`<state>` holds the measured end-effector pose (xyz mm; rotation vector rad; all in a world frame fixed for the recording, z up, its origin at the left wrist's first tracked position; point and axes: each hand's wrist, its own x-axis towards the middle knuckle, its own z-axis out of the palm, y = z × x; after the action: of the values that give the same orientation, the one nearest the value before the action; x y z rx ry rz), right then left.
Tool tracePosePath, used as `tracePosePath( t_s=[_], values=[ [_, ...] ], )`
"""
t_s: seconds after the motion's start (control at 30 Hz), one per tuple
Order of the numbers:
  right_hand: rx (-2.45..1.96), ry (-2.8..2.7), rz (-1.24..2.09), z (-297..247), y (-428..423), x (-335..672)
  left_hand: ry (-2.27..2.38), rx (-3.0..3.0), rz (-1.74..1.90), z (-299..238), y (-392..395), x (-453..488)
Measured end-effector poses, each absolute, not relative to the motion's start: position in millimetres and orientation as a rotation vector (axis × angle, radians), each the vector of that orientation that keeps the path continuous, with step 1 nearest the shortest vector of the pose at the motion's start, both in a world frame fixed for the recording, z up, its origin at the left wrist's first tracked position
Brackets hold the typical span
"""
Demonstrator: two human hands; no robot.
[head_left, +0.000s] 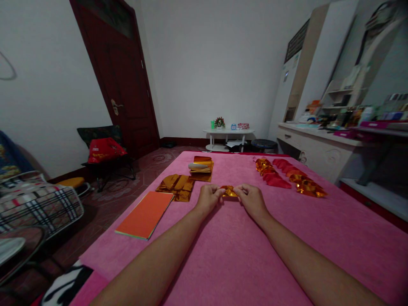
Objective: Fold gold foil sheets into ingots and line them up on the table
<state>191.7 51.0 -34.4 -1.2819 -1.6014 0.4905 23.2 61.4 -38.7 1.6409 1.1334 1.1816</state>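
Gold foil piece (228,191) over pink cloth (229,255), pinched at one end by left hand (208,197), at the other by right hand (251,196). To left, orange paper stack (145,215), gold sheets (181,185); to right, rows of red and gold pieces (276,180).

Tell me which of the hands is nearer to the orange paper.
Left. The left hand is to the right of the orange paper, apart from it; the right hand is farther right, at the other end of the gold foil piece.
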Motion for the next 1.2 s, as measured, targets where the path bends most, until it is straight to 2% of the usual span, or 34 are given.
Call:
tracePosePath(
  t_s=[0.3, 0.63, 1.2],
  values=[
    [-1.159, -1.524, 0.740, -45.3, 58.2, 192.9, 0.954, 1.531, 1.238, -42.5, 63.6, 22.9],
    [-1.100, -1.381, 0.977, -41.9, 57.4, 194.7, 0.965, 1.511, 1.232, -39.0, 63.1, 22.9],
    [-1.037, -1.381, 1.043, -39.7, 55.2, 195.1, 1.035, 1.636, 1.247, -42.7, 66.9, 23.5]
  ],
)
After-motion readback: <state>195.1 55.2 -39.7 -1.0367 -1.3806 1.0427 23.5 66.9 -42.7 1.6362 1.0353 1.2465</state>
